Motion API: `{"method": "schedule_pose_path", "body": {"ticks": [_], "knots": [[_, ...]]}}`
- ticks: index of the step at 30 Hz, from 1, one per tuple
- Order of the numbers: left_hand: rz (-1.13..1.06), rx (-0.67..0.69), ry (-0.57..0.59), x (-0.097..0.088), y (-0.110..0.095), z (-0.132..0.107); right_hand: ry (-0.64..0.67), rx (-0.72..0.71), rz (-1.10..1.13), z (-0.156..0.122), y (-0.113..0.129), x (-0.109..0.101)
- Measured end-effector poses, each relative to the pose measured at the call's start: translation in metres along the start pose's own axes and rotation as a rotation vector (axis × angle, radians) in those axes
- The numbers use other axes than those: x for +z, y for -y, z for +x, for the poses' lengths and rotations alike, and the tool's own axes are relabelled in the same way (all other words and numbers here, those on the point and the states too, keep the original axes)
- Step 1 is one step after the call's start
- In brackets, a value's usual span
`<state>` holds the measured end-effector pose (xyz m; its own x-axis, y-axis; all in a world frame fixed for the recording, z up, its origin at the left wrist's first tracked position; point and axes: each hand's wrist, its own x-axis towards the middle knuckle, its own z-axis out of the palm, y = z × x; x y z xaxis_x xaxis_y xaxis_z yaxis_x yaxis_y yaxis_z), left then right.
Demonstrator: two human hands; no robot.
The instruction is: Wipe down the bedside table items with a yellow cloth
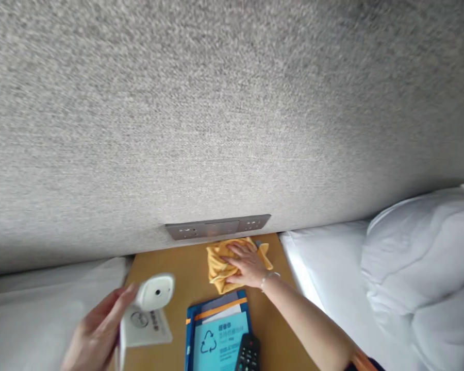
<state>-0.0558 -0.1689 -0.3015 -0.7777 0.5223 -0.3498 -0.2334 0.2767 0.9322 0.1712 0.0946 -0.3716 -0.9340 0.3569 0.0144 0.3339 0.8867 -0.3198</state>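
Note:
My right hand lies flat with fingers spread on a yellow cloth, pressing it onto the wooden tabletop near the wall. To the left, my slightly blurred left hand is closed around a white item with a rounded end and a small dark hole; its exact kind is unclear. Just below that, close to the same fingers, is a white card or box face with a round logo and print. Whether it is also held cannot be made out.
A blue folder with a light-blue recycling card lies at the front, a black remote control on top. Behind is a grey fabric panel with a socket strip. White bedding borders the table on both sides.

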Motion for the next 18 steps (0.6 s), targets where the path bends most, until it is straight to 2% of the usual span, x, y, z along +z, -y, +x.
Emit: {"method": "schedule_pose_path", "body": {"ticks": [1, 3, 6, 8, 9, 11, 12, 13, 15, 17, 18], "knots": [[-0.048, -0.025, 0.066, 0.019, -0.005, 0.012, -0.030, 0.117, -0.030, -0.029, -0.011, 0.001], [-0.084, -0.029, 0.144, 0.057, -0.008, 0.035, -0.144, 0.340, -0.110, -0.088, -0.012, 0.022], [0.036, 0.046, 0.139, 0.106, -0.002, 0.055, -0.420, 0.621, -0.229, -0.166, 0.020, 0.071], [0.156, 0.085, 0.114, 0.128, 0.005, 0.061, -0.536, 0.648, -0.228, -0.198, 0.044, 0.082], [0.213, 0.105, 0.100, 0.135, 0.008, 0.062, -0.574, 0.634, -0.188, -0.203, 0.053, 0.075], [0.289, 0.142, 0.089, 0.146, 0.012, 0.064, -0.622, 0.591, -0.042, -0.185, 0.062, 0.042], [0.306, 0.159, 0.093, 0.150, 0.013, 0.065, -0.678, 0.628, 0.020, -0.164, 0.063, 0.020], [0.309, 0.174, 0.104, 0.154, 0.014, 0.066, -0.681, 0.592, 0.091, -0.136, 0.062, -0.001], [0.272, 0.196, 0.145, 0.161, 0.016, 0.069, -0.538, 0.424, 0.201, -0.072, 0.056, -0.032], [0.205, 0.206, 0.190, 0.166, 0.017, 0.070, -0.403, 0.287, 0.194, -0.016, 0.049, -0.042], [0.164, 0.213, 0.214, 0.167, 0.018, 0.070, -0.369, 0.247, 0.171, 0.003, 0.046, -0.041]]}}
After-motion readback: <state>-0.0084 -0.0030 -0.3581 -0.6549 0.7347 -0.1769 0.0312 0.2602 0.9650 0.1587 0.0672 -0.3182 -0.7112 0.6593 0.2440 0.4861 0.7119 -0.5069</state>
